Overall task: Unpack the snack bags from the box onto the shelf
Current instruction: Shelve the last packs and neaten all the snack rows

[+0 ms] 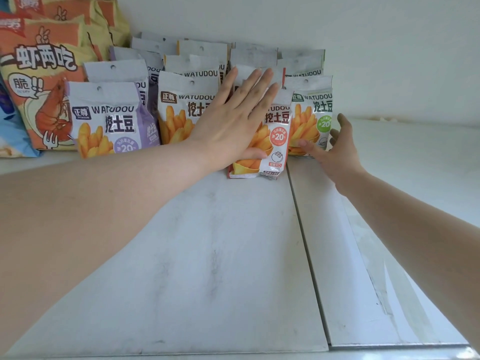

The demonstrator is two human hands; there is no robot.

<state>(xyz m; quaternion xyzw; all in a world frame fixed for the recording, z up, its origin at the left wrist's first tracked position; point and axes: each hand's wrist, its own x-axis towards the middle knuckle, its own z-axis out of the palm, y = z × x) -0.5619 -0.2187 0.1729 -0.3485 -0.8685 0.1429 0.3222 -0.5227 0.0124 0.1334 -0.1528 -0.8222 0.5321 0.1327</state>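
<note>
Left hand (231,120): grip flat and spread, pressing the red bag's (272,141) face, no pinch. Bag stands upright on the shelf (220,255), front of its row, under the palm. Likely light, crinkly, slick, crushable; take by the top seal. Right hand (335,149) at 3 o'clock, fingers relaxed, fingertips touching the green bag (311,113).

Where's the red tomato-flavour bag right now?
Head view, centre: the red tomato bag stands on the shelf, in front of the rows, under the left hand, beside the green bag.
</note>
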